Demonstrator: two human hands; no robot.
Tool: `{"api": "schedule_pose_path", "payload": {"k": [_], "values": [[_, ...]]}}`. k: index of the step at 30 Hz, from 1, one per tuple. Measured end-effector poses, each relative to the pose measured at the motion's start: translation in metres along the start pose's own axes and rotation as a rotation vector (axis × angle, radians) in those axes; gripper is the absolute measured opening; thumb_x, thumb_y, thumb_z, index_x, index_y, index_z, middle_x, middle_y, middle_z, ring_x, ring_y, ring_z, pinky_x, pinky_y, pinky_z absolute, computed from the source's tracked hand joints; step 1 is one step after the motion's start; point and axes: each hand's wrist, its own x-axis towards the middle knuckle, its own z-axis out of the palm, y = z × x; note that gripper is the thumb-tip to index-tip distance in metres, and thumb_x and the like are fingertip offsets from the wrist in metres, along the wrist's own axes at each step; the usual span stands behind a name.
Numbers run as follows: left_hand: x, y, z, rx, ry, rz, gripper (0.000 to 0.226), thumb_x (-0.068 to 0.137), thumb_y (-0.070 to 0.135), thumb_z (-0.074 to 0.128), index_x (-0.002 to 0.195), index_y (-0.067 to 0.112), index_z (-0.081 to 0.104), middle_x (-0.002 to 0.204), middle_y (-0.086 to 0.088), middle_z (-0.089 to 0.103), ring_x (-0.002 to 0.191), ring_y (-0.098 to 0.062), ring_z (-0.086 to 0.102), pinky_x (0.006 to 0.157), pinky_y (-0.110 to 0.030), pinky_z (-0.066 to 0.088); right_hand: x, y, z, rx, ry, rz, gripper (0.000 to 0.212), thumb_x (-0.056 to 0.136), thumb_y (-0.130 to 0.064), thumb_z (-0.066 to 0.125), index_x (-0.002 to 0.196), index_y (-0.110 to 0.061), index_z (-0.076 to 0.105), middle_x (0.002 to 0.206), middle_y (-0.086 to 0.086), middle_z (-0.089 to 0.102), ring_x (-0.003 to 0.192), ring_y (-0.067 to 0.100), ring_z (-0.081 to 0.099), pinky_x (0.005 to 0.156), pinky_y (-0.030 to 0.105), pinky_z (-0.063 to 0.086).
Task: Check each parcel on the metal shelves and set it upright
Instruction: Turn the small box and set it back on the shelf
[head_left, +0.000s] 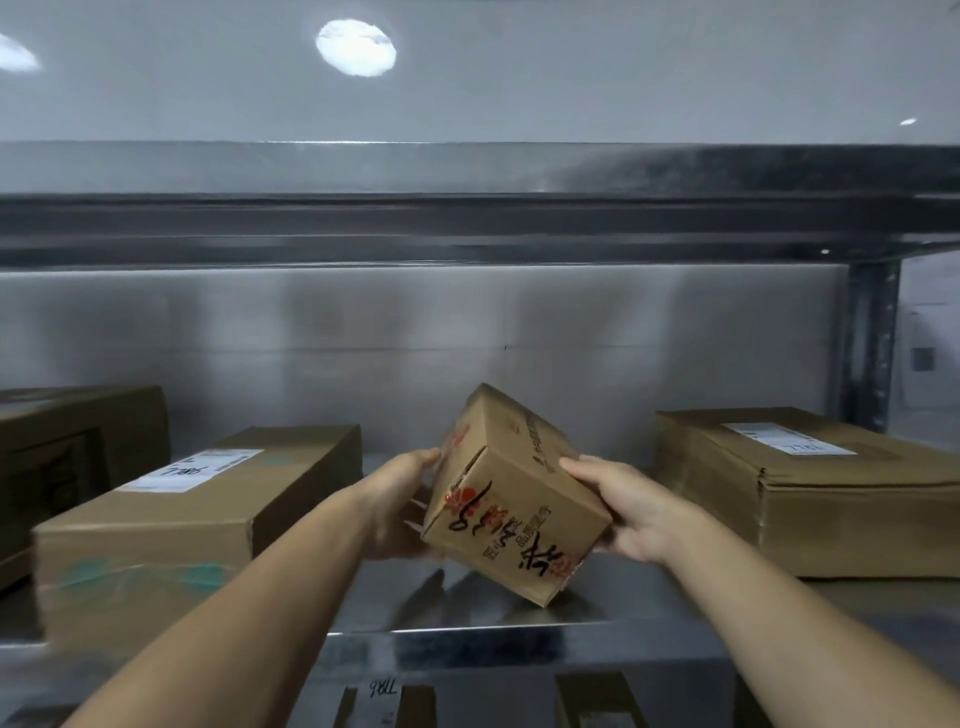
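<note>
A small printed parcel (511, 499), tilted above the shelf (519, 618), is gripped by the left hand (400, 499) and right hand (623, 506); its print is upside down, so righting appears unfinished; neighbouring parcels (197, 514) lie flat.

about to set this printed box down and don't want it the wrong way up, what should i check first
1. Grip: left hand and right hand hold the printed box by opposite sides: ok.
2. Upright: the box is tilted and its print reads upside down: not ok.
3. Landing spot: bare shelf beneath it: ok.
4. Neighbours: it is apart from the long box and the flat box: ok.
5. Lower corner touching the shelf: cannot tell.
</note>
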Motion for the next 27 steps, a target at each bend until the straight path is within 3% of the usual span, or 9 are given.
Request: {"api": "schedule_pose_path", "payload": {"k": [2, 4, 9, 12, 14, 16, 19, 24, 27], "values": [[-0.008, 0.005, 0.007, -0.085, -0.059, 0.045, 0.063, 0.099, 0.057, 0.043, 0.117, 0.001, 0.065, 0.115, -0.025, 0.071, 0.108, -0.038, 0.066, 0.085, -0.045, 0.054, 0.004, 0.007, 0.0, 0.093, -0.017, -0.041, 0.067, 0.103, -0.022, 0.058, 0.156, -0.046, 0.024, 0.101, 0.008, 0.078, 0.072, 0.025, 0.074, 0.058, 0.039, 0.058], [-0.012, 0.011, 0.01, -0.126, -0.096, 0.076, 0.06, 0.102, 0.055, 0.035, 0.116, 0.005, 0.066, 0.113, -0.021, 0.073, 0.104, -0.034, 0.068, 0.083, -0.043, 0.054, 0.004, 0.008, 0.003, 0.132, -0.055, -0.081, 0.063, 0.105, -0.018, 0.052, 0.151, -0.054, 0.029, 0.103, 0.007, 0.078, 0.076, 0.026, 0.073, 0.059, 0.038, 0.059], [-0.02, 0.025, 0.011, -0.122, -0.1, 0.06, 0.051, 0.102, 0.054, 0.035, 0.104, 0.012, 0.064, 0.092, -0.014, 0.071, 0.093, -0.028, 0.063, 0.089, -0.036, 0.046, 0.0, 0.005, 0.006, 0.074, -0.023, -0.084, 0.038, 0.106, -0.011, 0.045, 0.134, -0.028, 0.064, 0.118, 0.013, 0.069, 0.086, 0.027, 0.07, 0.056, 0.035, 0.059], [-0.016, 0.031, 0.007, -0.057, -0.071, 0.064, 0.052, 0.096, 0.056, 0.044, 0.117, 0.011, 0.06, 0.104, -0.015, 0.067, 0.102, -0.029, 0.061, 0.102, -0.04, 0.043, 0.001, 0.003, 0.007, -0.032, 0.015, -0.051, 0.029, 0.099, -0.032, 0.062, 0.125, -0.02, 0.067, 0.137, 0.009, 0.053, 0.12, 0.031, 0.054, 0.066, 0.042, 0.061], [-0.016, 0.035, 0.007, 0.004, -0.051, 0.077, 0.049, 0.097, 0.056, 0.044, 0.106, 0.01, 0.058, 0.098, -0.015, 0.065, 0.097, -0.03, 0.06, 0.099, -0.042, 0.046, 0.004, 0.0, 0.008, -0.113, 0.047, -0.051, 0.046, 0.086, -0.055, 0.07, 0.115, -0.019, 0.07, 0.135, 0.009, 0.059, 0.124, 0.029, 0.054, 0.089, 0.049, 0.059], [-0.019, 0.038, 0.009, 0.082, -0.02, 0.088, 0.051, 0.099, 0.056, 0.045, 0.099, 0.006, 0.059, 0.093, -0.016, 0.066, 0.094, -0.032, 0.062, 0.095, -0.042, 0.049, 0.002, -0.006, 0.01, -0.181, 0.039, -0.034, 0.069, 0.07, -0.075, 0.07, 0.106, -0.015, 0.072, 0.118, 0.012, 0.07, 0.106, 0.022, 0.064, 0.099, 0.046, 0.054], [-0.02, 0.041, 0.011, 0.178, 0.011, 0.094, 0.058, 0.098, 0.057, 0.048, 0.109, 0.002, 0.061, 0.098, -0.017, 0.066, 0.091, -0.032, 0.065, 0.086, -0.041, 0.054, -0.002, -0.02, 0.013, -0.249, 0.003, 0.024, 0.069, 0.079, -0.08, 0.06, 0.083, -0.011, 0.066, 0.069, 0.007, 0.069, 0.053, 0.013, 0.059, 0.067, 0.029, 0.053], [-0.018, 0.044, 0.011, 0.256, 0.018, 0.104, 0.062, 0.094, 0.06, 0.053, 0.116, 0.002, 0.061, 0.114, -0.017, 0.066, 0.099, -0.035, 0.068, 0.083, -0.044, 0.057, -0.003, -0.033, 0.023, -0.289, -0.058, 0.067, 0.073, 0.083, -0.078, 0.056, 0.115, -0.013, 0.067, 0.104, 0.019, 0.075, 0.095, 0.033, 0.073, 0.082, 0.047, 0.06], [-0.016, 0.043, 0.013, 0.283, -0.008, 0.089, 0.063, 0.093, 0.06, 0.056, 0.116, 0.002, 0.063, 0.118, -0.02, 0.066, 0.107, -0.037, 0.066, 0.094, -0.046, 0.054, -0.005, -0.037, 0.03, -0.326, -0.098, 0.143, 0.068, 0.087, -0.069, 0.061, 0.124, -0.012, 0.064, 0.112, 0.02, 0.074, 0.1, 0.037, 0.072, 0.085, 0.055, 0.058]]}}
